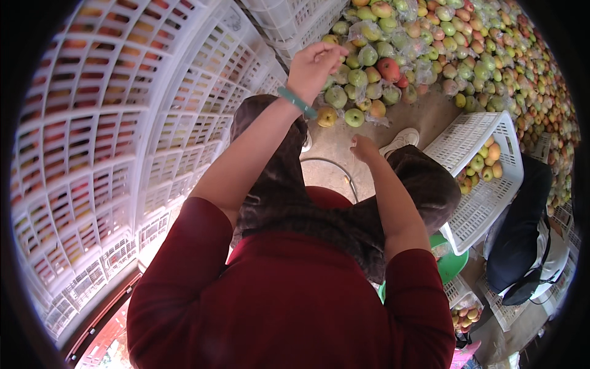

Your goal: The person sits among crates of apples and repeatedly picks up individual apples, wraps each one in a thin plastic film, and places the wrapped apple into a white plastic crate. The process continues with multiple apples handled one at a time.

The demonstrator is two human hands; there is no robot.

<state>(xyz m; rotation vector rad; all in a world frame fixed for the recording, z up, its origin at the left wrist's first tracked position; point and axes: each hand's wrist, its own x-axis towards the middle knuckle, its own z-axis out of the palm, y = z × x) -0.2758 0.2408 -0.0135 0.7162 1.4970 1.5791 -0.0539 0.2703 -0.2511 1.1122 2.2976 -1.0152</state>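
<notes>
Many apples, green, yellow and red, lie heaped on the floor ahead of me, several of them in thin clear plastic bags (pixel 367 55). My left hand (pixel 312 66), with a green band (pixel 297 102) on its wrist, is over the near left edge of this heap. Its fingers are curled in, and whatever they may hold is hidden. Lower and to the right, my right hand (pixel 365 149) is closed above the bare floor beside my shoe. I cannot make out anything in it. A green apple (pixel 354 117) and a yellowish apple (pixel 326 116) lie between the hands.
Tall stacked white crates (pixel 141 117) full of apples wall in my left side. At right, a tilted white crate (pixel 507 138) holds some apples, with a green basin (pixel 453 265) below it. Another person (pixel 519 240) is close by at far right. A dark hose (pixel 335 165) curves over the floor.
</notes>
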